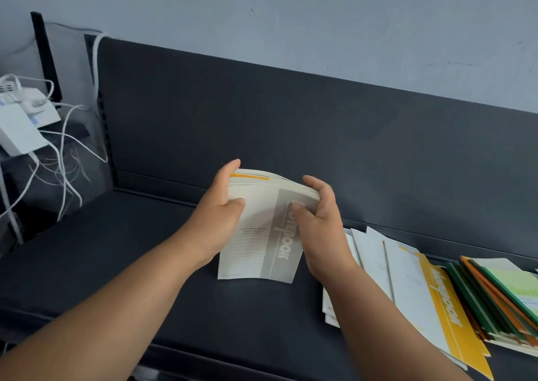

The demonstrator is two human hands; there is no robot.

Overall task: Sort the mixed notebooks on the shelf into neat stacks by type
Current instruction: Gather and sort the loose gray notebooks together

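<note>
- So I've got a small bundle of cream notebooks (262,229) standing on its bottom edge on the dark shelf (145,264), roughly mid-shelf, cover with the grey "notebook" band facing me.
- The bundle sits squarely between both grips: left hand (217,217) clamps the left edge, right hand (323,220) clamps the right edge, both up near the top.
- Left grip: thumb pressed on the front cover, fingers wrapped round behind, so it's pinching the bundle.
- Right grip: same deal, thumb on the grey band, fingers curled over the top right corner onto the back.
- The top of the bundle leans away from me a bit, and the page edges fan slightly; an orange strip shows along the top.
- Both forearms come in from the bottom of the view, angled toward each other, wrists fairly straight.
- To the right, on the same shelf, there's a messy spread of more notebooks: a white and yellow-band pile (422,293) just beside my right forearm, and a stack with green and orange edges (495,299) further right.
- White chargers and cables (29,118) sit off at the far left, well apart from everything.
</note>
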